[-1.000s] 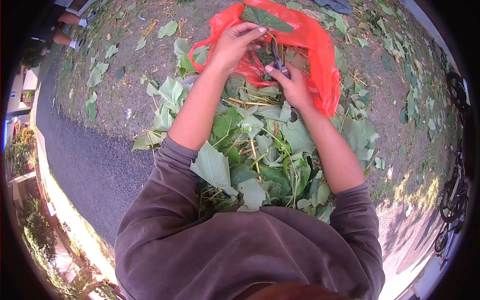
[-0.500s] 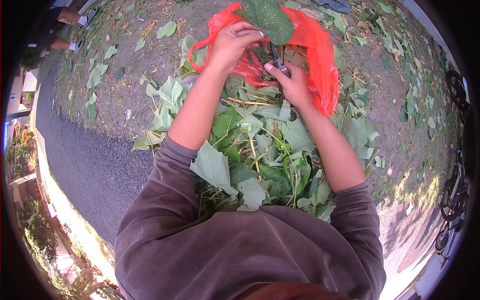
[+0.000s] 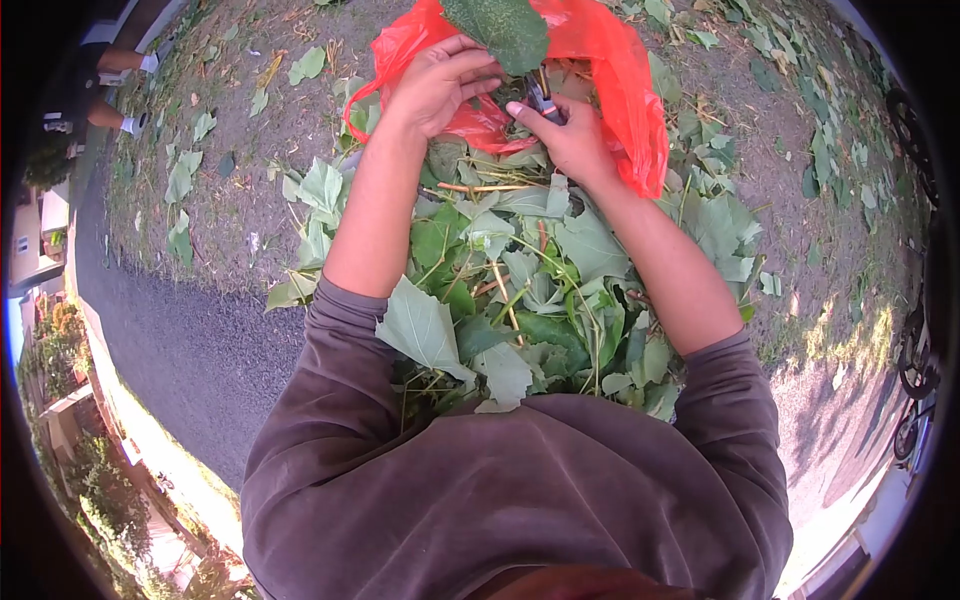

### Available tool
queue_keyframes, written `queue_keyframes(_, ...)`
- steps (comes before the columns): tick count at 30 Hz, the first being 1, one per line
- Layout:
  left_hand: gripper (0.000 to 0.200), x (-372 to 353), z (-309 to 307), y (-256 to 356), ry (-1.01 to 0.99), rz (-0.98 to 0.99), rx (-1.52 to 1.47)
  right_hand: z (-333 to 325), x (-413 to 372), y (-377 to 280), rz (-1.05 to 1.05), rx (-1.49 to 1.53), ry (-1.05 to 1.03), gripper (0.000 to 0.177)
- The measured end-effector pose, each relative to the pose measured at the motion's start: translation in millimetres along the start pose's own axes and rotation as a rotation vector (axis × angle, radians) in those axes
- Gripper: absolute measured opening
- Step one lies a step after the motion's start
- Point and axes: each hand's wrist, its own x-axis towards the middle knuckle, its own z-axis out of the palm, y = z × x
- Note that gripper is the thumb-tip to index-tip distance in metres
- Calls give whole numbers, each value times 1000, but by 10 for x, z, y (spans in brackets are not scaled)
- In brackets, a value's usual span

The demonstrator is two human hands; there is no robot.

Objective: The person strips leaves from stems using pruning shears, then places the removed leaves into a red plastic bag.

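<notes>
A large green leaf is held over the mouth of a red plastic bag. My left hand is at the leaf's lower left edge, fingers curled and closed on it; the exact grip is partly hidden. My right hand grips pruning shears, thumb along the dark handle, with the blades pointing up beneath the leaf. Part of the blades is hidden. Below both hands, between my forearms, lies a heap of cut leaves and stems.
Scattered leaves lie over bare soil on both sides. Dark asphalt runs along the left. Another person's legs show at the upper left. Wheels stand at the right edge.
Hands, leaf, shears and bag sit slightly higher and further left in view. My left fingers look a little looser beside the leaf. The shears stay in my right hand.
</notes>
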Motion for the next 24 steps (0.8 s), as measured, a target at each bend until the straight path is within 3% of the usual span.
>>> queue_keyframes(6,18,23,-75,-15,-100,-29,-178,-33,3,-76,16,-89,-41,47)
queue_keyframes(13,17,18,3,73,32,96,-261,-33,6,-114,81,-141,-88,47)
queue_keyframes(24,27,4,-7,129,164,107,-266,12,26,-14,9,83,-120,46)
